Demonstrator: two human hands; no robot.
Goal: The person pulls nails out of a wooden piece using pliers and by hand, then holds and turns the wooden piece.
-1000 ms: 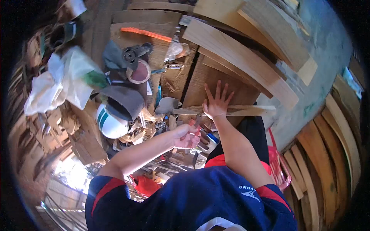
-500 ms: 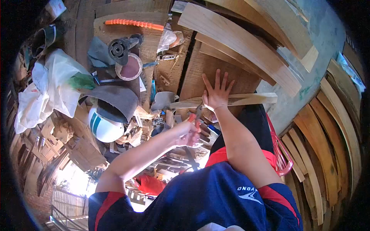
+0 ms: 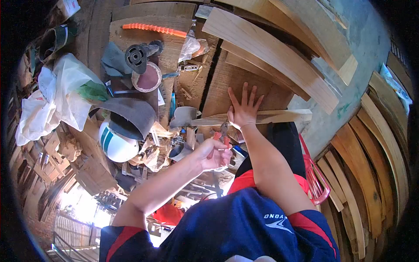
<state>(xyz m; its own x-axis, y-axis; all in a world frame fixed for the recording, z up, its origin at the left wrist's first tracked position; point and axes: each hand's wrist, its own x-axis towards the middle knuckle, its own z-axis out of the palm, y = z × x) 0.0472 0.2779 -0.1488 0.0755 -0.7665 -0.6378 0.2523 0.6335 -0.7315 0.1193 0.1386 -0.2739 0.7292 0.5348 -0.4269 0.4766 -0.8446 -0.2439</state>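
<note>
Over at the desk [image 3: 223, 94], the person's left hand [image 3: 214, 156] has its fingers curled round red-handled pliers [image 3: 224, 129], their tips up near a pale strip [image 3: 279, 116]; whether they touch it, I can't tell. The right hand [image 3: 245, 108] lies palm down, fingers spread, by the strip's middle. Curved boards [image 3: 273, 54] lie beyond, an orange hose [image 3: 155, 29] and a cup [image 3: 148, 77] off to the left.
</note>
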